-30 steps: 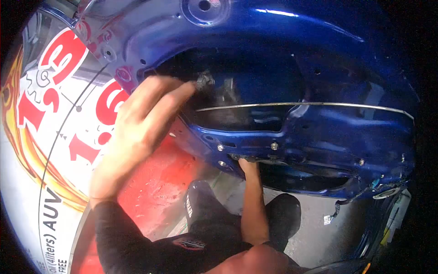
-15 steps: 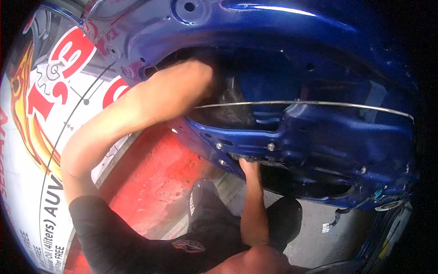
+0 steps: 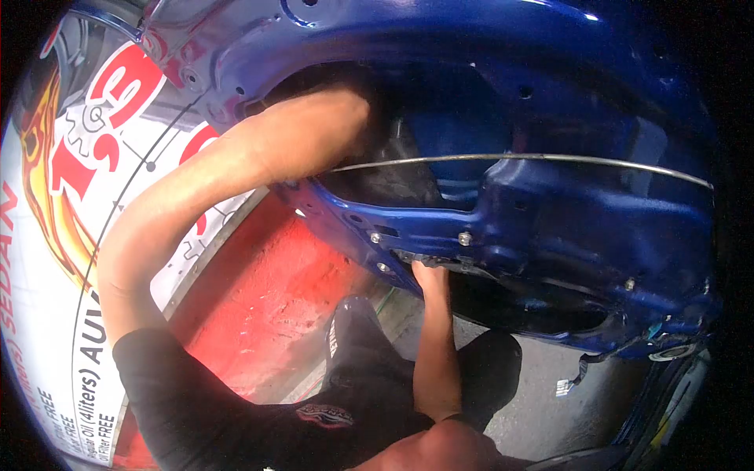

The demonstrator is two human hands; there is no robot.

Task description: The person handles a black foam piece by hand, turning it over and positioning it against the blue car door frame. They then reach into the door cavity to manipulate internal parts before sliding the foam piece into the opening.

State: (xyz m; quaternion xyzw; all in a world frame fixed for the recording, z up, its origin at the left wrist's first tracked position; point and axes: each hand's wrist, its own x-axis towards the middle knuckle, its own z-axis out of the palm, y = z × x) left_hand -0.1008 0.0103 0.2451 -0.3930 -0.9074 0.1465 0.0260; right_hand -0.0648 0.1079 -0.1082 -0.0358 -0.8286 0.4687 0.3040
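Observation:
A blue car door (image 3: 550, 235), its inner panel stripped, fills the upper and right part of the view. My left hand (image 3: 345, 118) reaches into the large dark upper opening; past the wrist it is hidden in shadow, so its fingers do not show. Lower down, my right hand (image 3: 429, 273) goes into the smaller lower opening from below, at its left end. The panel's edge hides those fingers, and whatever either hand touches inside cannot be seen. A thin metal strip (image 3: 503, 156) runs across the upper opening, close to my left wrist.
Bolts (image 3: 465, 239) stick out from the panel. A wiring connector (image 3: 562, 387) hangs on a dark cable at the door's lower right. On the left stands a printed banner (image 3: 94, 259). Beneath are a red painted surface (image 3: 267, 290) and grey floor (image 3: 542, 424).
The door sits slightly higher in view, as the camera has shifted. Both hands remain inside the same openings; no clear change of hold shows.

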